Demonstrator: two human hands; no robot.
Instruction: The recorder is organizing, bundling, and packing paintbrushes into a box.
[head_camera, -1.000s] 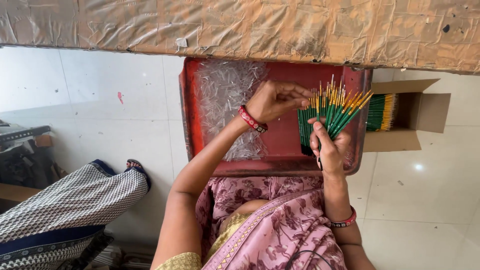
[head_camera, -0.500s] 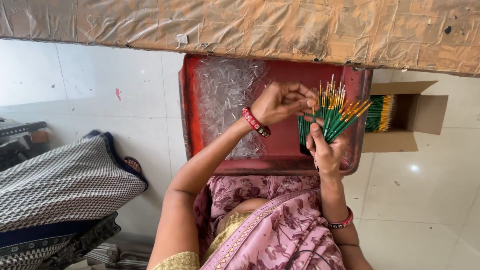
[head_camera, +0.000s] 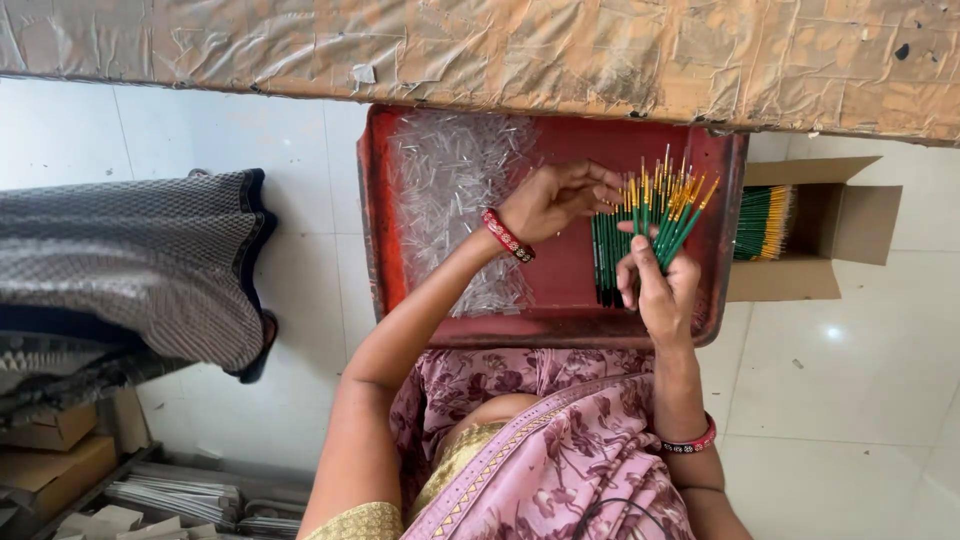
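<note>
Left hand (head_camera: 555, 200) now over brushes (head_camera: 645, 235)

The left hand (head_camera: 556, 200) reaches forward on a long, nearly straight arm, fingers curled and pinched together at the tips — a red bangle at the wrist. The right hand (head_camera: 658, 288) stands upright on a bent forearm, fingers closed in a grip, bangle at its wrist too.

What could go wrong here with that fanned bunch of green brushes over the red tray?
The right hand grips the brush bundle only at its lower end, so the splayed tips could slip loose as the left hand picks at them. Dropped brushes might land in the clear tube pile within the red tray and mix in.
</note>
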